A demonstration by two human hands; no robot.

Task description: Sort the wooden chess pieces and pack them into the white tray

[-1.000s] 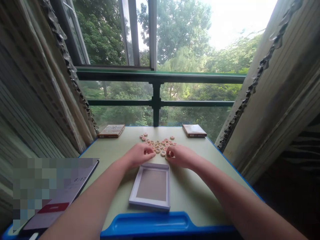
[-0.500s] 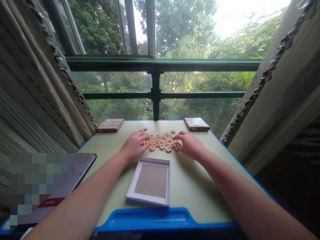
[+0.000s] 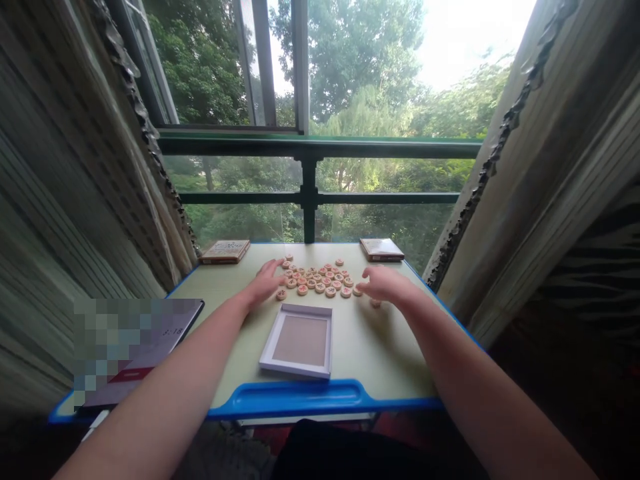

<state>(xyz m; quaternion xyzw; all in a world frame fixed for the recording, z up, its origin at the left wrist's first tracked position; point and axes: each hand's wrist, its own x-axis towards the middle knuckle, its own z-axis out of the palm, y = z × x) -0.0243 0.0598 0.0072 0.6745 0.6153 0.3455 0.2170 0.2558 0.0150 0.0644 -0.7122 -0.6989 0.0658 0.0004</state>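
Several round wooden game pieces (image 3: 320, 280) with red and dark marks lie spread across the far middle of the pale green table (image 3: 370, 347). My left hand (image 3: 264, 283) lies flat with fingers stretched out at the left end of the pieces, touching them. My right hand (image 3: 384, 283) hovers at the right end, fingers spread, with one piece (image 3: 375, 303) just under it. Nearer to me lies an open white shallow box tray (image 3: 299, 341) with a grey inside, with nothing in it.
Two flat boxes lie at the table's far corners, one at the left (image 3: 225, 251) and one at the right (image 3: 381, 249). A dark booklet (image 3: 145, 347) rests on the near left. The blue rim (image 3: 300, 399) runs along the near edge. Window bars (image 3: 310, 197) and curtains close the far side.
Both hands moved apart from the middle to the two ends of the pieces, which now lie more spread out sideways. The camera tilted back, so the table sits farther away.
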